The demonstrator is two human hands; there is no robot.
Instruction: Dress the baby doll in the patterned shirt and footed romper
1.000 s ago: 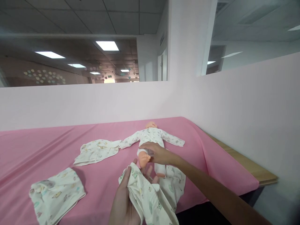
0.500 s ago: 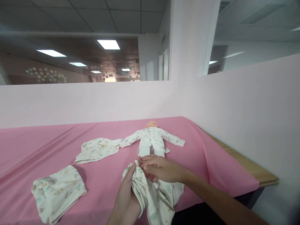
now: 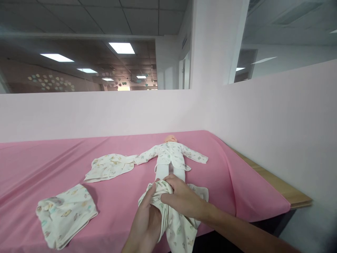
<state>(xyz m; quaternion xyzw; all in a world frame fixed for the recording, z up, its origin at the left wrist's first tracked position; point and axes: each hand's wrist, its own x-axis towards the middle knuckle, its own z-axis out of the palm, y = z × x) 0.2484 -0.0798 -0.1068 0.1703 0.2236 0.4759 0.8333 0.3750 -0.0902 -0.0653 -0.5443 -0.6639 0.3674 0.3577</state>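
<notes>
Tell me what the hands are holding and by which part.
The left hand and the right hand both hold the patterned garment by its bunched-up end, at the legs of the doll.

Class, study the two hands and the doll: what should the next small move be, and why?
Probably a short, gentle pull of the patterned baby garment farther up the doll. The left hand and right hand grip its bunched folds low on the white legs, which show uncovered above it; the feet are hidden.
</notes>
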